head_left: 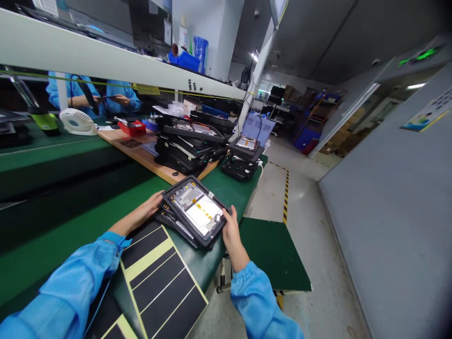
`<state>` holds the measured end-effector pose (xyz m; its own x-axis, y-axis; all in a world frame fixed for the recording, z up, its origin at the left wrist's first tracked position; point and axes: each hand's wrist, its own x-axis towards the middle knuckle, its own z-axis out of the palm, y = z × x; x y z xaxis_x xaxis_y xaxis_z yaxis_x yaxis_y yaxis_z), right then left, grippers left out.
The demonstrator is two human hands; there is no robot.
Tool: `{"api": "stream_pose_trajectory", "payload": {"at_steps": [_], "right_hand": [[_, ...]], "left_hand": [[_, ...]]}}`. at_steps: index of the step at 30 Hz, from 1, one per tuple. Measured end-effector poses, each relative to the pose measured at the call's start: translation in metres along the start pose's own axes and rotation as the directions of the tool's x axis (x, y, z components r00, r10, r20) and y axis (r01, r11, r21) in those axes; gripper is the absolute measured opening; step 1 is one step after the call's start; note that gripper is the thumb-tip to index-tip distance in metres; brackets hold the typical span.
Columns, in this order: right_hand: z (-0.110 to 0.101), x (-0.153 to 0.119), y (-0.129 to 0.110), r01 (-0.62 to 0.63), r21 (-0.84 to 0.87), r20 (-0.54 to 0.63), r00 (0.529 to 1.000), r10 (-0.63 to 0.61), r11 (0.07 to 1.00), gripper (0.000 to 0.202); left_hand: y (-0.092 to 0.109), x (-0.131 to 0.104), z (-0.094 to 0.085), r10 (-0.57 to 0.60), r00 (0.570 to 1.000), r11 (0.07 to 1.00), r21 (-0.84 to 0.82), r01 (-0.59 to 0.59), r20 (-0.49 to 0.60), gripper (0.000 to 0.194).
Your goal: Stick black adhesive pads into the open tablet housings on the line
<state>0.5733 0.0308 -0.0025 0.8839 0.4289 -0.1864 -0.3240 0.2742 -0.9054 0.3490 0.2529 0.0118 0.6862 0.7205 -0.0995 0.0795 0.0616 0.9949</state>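
Observation:
An opened tablet [197, 207], its circuit board, white battery and yellow tape showing in a black frame, lies tilted over another black tablet [176, 226] on the green bench. My left hand [151, 205] is closed at the left edge of the two. My right hand [230, 228] grips the right edge of the upper tablet, thumb on top and fingers hidden beneath. Just in front lies a pale yellow sheet with black adhesive strips [162, 282]. Whether the left fingers hold one tablet or both is hidden.
A tall stack of black tablets [190, 146] stands on a wooden board [155, 165]. Another stack [243, 160] is near the bench's right edge. A white fan [76, 121] and a red tray [131, 128] sit behind. Across the bench, a co-worker's blue sleeves [122, 96] show.

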Motion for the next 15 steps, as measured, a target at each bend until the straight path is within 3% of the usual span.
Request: {"api": "stream_pose_trajectory", "payload": {"at_steps": [3, 6, 10, 15], "right_hand": [[0.009, -0.021, 0.012, -0.004, 0.063, -0.047, 0.999, 0.007, 0.998, 0.085], [0.009, -0.041, 0.018, 0.018, 0.103, -0.087, 0.996, -0.009, 0.995, 0.089], [-0.012, -0.043, 0.012, 0.052, 0.101, -0.128, 0.991, -0.039, 0.993, 0.077], [-0.027, 0.005, -0.031, 0.104, -0.025, -0.115, 0.988, -0.106, 0.994, 0.038]], "left_hand": [[0.001, -0.002, 0.013, -0.065, 0.994, 0.991, -0.126, 0.054, -0.088, 0.069], [0.001, -0.015, 0.022, -0.104, 0.977, 0.974, -0.217, 0.062, -0.186, 0.050], [-0.001, -0.034, 0.036, -0.166, 0.970, 0.952, -0.285, 0.110, -0.180, 0.029], [0.013, -0.020, 0.090, -0.147, 0.983, 0.957, -0.267, 0.114, -0.107, 0.029]]}}
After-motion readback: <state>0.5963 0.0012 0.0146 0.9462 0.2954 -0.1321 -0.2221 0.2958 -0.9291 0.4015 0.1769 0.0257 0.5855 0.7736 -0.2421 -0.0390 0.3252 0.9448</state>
